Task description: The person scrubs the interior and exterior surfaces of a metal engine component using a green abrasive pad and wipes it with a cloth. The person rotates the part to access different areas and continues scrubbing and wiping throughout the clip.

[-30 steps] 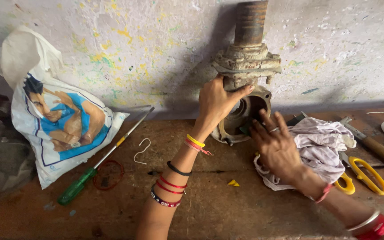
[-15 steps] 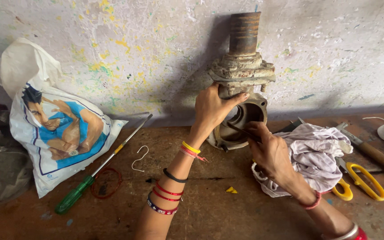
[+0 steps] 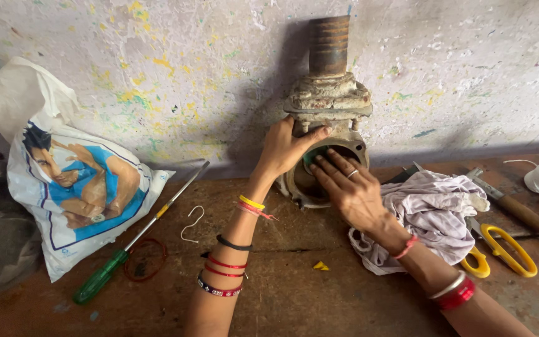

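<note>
Head view: rusty pump body [image 3: 329,100] stands at the table's back edge against the wall. Left hand [image 3: 285,150] grips its rim; right hand [image 3: 344,187], fingers spread, presses a green part [image 3: 313,156] into the opening, seemingly not yet seated.

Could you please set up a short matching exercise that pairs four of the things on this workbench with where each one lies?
Things:
1. long screwdriver with a green handle
2. yellow-handled scissors
3. crumpled pale lilac cloth
4. rusty cast-metal pump housing with a pipe stub on top

Places:
A. under the right forearm, right of the housing
B. upright against the paint-flecked wall, with both hands on its round opening
C. at the right, beside the cloth
D. slanting beside the printed white plastic bag, left of the left arm

Pairs: 1-D, 2-C, 3-A, 4-B
</note>
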